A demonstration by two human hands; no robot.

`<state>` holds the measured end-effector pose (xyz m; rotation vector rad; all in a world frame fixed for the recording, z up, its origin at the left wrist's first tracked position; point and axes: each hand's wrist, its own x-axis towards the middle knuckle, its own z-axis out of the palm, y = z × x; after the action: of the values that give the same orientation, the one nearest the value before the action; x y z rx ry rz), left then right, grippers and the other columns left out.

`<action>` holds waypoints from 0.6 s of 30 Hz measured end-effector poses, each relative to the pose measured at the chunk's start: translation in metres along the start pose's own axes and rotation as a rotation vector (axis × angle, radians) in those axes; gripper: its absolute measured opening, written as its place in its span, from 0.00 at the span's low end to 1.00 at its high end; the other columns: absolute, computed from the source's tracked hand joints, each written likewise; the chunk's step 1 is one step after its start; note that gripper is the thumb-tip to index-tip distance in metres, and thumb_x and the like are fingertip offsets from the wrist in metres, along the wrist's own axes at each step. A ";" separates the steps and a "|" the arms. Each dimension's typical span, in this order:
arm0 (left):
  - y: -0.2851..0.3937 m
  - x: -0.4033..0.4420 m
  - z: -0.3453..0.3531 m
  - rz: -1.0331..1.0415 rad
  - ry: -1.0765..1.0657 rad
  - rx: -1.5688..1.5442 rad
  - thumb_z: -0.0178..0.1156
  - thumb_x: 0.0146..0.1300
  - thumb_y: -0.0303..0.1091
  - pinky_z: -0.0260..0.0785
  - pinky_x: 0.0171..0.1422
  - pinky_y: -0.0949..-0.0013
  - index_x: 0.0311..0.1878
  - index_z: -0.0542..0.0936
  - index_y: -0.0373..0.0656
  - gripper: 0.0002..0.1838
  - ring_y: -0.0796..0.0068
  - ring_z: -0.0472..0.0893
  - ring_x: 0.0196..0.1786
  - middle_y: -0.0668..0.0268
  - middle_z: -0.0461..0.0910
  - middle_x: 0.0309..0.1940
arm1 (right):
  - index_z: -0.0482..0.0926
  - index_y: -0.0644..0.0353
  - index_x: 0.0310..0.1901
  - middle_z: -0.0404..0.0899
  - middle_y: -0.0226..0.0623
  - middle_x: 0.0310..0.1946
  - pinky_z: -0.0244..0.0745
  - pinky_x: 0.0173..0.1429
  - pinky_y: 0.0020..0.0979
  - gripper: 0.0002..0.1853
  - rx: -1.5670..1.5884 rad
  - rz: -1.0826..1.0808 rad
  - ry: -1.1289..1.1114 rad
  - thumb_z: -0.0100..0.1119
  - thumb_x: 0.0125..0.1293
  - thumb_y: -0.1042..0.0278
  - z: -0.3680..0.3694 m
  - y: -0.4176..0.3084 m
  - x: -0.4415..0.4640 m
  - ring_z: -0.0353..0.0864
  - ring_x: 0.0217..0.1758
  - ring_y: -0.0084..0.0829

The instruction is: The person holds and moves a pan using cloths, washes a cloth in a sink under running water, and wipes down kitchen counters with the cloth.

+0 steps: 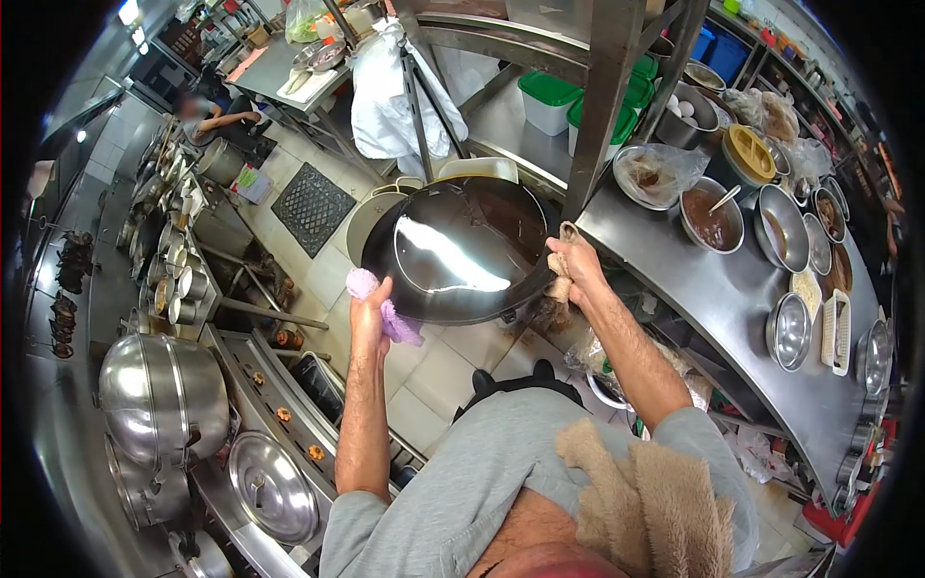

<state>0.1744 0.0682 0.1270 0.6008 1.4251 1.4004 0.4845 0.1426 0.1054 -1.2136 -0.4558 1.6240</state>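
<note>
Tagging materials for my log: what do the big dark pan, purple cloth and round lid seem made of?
Dark pan: probably metal, perhaps iron; blackened, slight sheen. Purple cloth: textile; matte, softly bunched. Round lid: likely stainless steel; silvery, shiny, bright reflections.

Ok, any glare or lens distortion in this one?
Head view: white glare streaks across the dark pan; the left hand and right hand read fairly clearly; fisheye distortion bows the steel counter at right, and the corners go black.

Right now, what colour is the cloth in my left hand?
The cloth is light purple; it shows best in the head view.
</note>
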 end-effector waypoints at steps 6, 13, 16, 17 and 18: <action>0.007 0.003 0.000 -0.001 -0.010 0.016 0.58 0.57 0.30 0.69 0.49 0.65 0.51 0.68 0.32 0.20 0.68 0.77 0.43 0.60 0.75 0.42 | 0.63 0.59 0.56 0.69 0.30 0.28 0.64 0.21 0.24 0.26 0.011 -0.035 -0.067 0.56 0.55 0.80 0.004 0.000 0.003 0.67 0.21 0.20; 0.017 -0.002 0.008 0.000 0.018 0.020 0.59 0.55 0.29 0.68 0.44 0.66 0.48 0.68 0.37 0.18 0.70 0.74 0.39 0.64 0.73 0.37 | 0.46 0.51 0.69 0.72 0.36 0.32 0.63 0.21 0.24 0.42 0.059 -0.027 -0.013 0.55 0.55 0.82 0.007 -0.002 0.000 0.67 0.19 0.20; 0.015 0.001 0.004 -0.028 0.016 0.037 0.59 0.55 0.29 0.69 0.43 0.66 0.47 0.68 0.37 0.17 0.71 0.75 0.38 0.64 0.73 0.37 | 0.48 0.52 0.68 0.71 0.35 0.31 0.62 0.20 0.23 0.40 0.036 -0.019 -0.030 0.55 0.55 0.82 0.006 -0.005 0.001 0.67 0.19 0.20; 0.013 0.004 0.002 -0.031 0.001 0.023 0.58 0.56 0.29 0.69 0.46 0.65 0.49 0.68 0.34 0.19 0.68 0.76 0.40 0.61 0.74 0.40 | 0.49 0.53 0.68 0.70 0.34 0.30 0.62 0.20 0.23 0.40 0.031 -0.009 -0.041 0.55 0.55 0.82 0.007 -0.007 0.001 0.67 0.19 0.20; 0.012 0.006 0.000 -0.033 -0.015 0.010 0.58 0.56 0.30 0.70 0.49 0.65 0.51 0.69 0.32 0.20 0.66 0.78 0.42 0.59 0.76 0.42 | 0.49 0.53 0.68 0.70 0.34 0.30 0.62 0.20 0.23 0.40 0.032 -0.008 -0.041 0.55 0.55 0.82 0.006 -0.006 0.002 0.67 0.19 0.20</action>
<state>0.1692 0.0757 0.1362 0.5902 1.4241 1.3608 0.4823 0.1485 0.1122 -1.1546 -0.4583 1.6461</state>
